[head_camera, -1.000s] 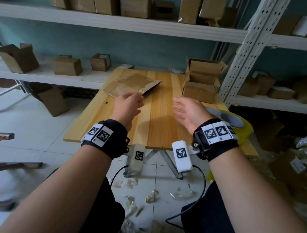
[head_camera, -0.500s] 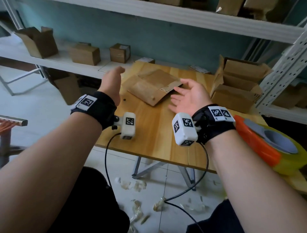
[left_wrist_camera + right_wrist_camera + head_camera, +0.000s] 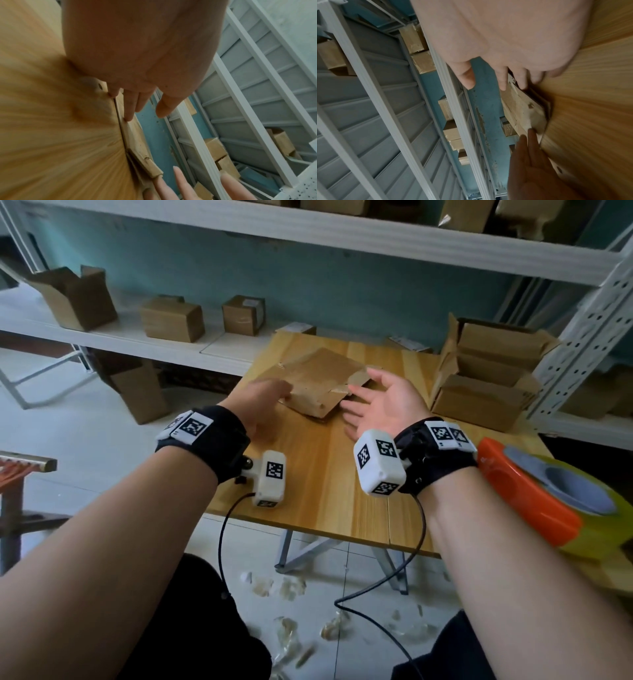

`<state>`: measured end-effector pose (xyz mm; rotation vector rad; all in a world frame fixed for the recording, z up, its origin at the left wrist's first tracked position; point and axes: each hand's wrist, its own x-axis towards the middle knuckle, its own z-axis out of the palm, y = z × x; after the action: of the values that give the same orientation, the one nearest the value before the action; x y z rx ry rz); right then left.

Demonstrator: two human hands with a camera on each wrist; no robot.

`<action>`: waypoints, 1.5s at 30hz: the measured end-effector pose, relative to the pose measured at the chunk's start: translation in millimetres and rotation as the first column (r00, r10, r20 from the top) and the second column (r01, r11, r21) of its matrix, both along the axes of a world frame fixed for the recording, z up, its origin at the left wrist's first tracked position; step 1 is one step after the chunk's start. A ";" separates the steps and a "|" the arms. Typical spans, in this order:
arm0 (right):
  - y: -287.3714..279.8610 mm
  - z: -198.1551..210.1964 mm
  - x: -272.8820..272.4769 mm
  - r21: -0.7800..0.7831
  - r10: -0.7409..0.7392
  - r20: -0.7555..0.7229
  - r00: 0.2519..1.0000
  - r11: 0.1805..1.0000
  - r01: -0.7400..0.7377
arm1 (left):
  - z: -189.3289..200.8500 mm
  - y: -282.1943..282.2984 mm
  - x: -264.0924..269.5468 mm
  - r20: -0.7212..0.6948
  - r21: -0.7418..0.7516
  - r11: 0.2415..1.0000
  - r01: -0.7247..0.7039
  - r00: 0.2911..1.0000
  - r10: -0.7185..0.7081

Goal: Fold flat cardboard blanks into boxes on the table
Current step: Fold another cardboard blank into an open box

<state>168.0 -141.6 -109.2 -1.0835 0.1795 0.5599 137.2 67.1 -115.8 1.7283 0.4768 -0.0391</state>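
A stack of flat brown cardboard blanks (image 3: 318, 381) lies toward the back of the wooden table (image 3: 329, 474). My left hand (image 3: 270, 395) is at the stack's left edge, its straight fingers (image 3: 128, 108) touching the cardboard blanks (image 3: 135, 140) along that edge. My right hand (image 3: 370, 395) stands palm inward at the stack's right edge. Its straight fingers (image 3: 503, 79) lie against the cardboard blanks (image 3: 522, 111). Neither hand is curled round anything. The blanks lie flat between the two hands.
Two open cardboard boxes (image 3: 486, 378) are stacked at the table's back right, beside a white perforated rack post (image 3: 582, 330). An orange and yellow tape dispenser (image 3: 548, 501) sits at the front right. Small boxes (image 3: 171, 318) stand on the low shelf behind; one box (image 3: 140, 392) sits on the floor.
Both hands have moved forward and closed in on the blank stack. The left hand came down from the left onto its left edge; the right hand reached its right edge.
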 end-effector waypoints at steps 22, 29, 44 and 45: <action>-63.4 28.6 -118.9 -0.083 -0.112 0.153 0.982 0.989 0.125 | 2.2 -54.5 -69.2 0.183 0.899 0.437 0.032 0.878 -0.442; -83.1 32.8 -129.3 -0.102 -0.111 0.241 0.964 0.985 0.139 | -3.5 -64.1 -61.4 0.485 0.738 0.655 -0.163 0.803 -0.347; -105.6 12.4 -101.9 -0.371 -0.244 0.614 0.751 0.750 0.547 | 24.9 -69.9 -82.3 0.743 0.172 0.943 0.287 0.590 -0.315; -106.9 12.6 -102.5 -0.352 -0.237 0.639 0.731 0.755 0.553 | 25.3 -68.0 -84.2 0.746 0.171 0.930 0.325 0.574 -0.338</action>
<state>65.5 -248.5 -96.6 -1.6466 0.0463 -0.2664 53.0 -0.9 -90.5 1.6439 -0.5024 0.4290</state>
